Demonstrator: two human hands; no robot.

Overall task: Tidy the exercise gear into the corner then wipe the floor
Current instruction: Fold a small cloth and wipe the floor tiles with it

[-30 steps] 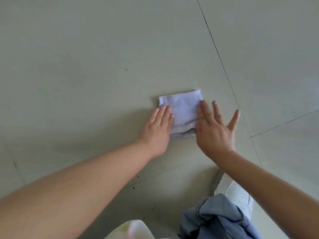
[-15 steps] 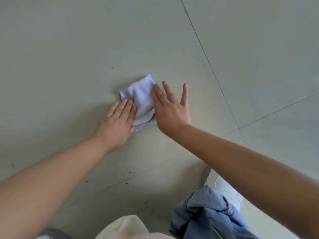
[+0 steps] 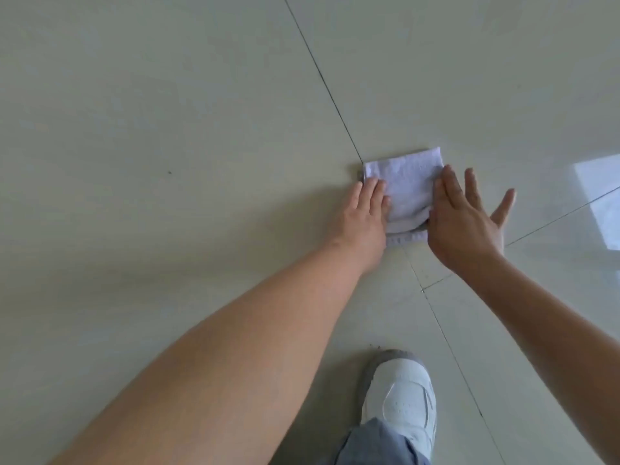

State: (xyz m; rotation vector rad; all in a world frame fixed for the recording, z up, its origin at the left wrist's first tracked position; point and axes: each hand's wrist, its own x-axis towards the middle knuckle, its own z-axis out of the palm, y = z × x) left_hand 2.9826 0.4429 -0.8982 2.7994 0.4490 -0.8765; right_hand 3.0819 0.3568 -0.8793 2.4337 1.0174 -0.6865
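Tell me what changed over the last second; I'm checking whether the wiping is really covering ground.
The cloth and both hands swept left across the tile, then back right; the cloth now lies over a grout line it was clear of before. It looked bunched mid-stroke and is flat again. Nothing was gripped or released: the left hand and right hand press it with flat fingers throughout. The white shoe stays below.

Cloth on floor between both hands

Bare floor lies open all round the cloth; only a shoe stands nearby, seemingly well behind.
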